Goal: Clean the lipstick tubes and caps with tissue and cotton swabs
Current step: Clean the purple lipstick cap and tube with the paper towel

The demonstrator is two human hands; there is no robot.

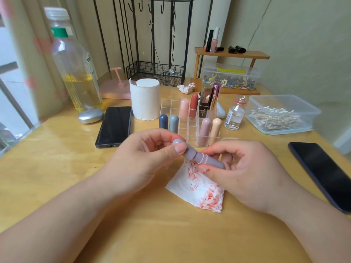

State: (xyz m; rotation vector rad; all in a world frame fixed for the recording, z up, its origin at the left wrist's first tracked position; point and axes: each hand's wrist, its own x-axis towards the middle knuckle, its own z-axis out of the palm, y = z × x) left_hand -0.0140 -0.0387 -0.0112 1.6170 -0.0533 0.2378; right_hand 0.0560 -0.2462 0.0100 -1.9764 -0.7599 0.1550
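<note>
Bare forearms entered from the lower edge and met over the wooden table (76, 177). The left hand (144, 158) pinched the rounded cap end of a matte lilac lipstick tube (199, 158) between thumb and fingers, and the right hand (245, 168) gripped its other end, so the tube lay tilted between them, just above a white tissue (197, 188). That tissue was creased, smeared with red, and partly hidden under the right hand. Behind the hands, and partly screened by them, stood a clear acrylic organizer (190, 126) holding capsule-shaped lipsticks in pink, red, mauve and cream; two blue-grey lipsticks (163, 121) stood just beside its left wall. Farther back were a cylindrical tissue roll (145, 99), a small glass bottle (235, 115) of clear liquid, and a translucent plastic box of cotton swabs (281, 114). A glossy black phone (115, 126) lay to the left, a second phone (326, 173) to the right. A large plastic bottle (76, 73) with yellow liquid stood at the far left.
</note>
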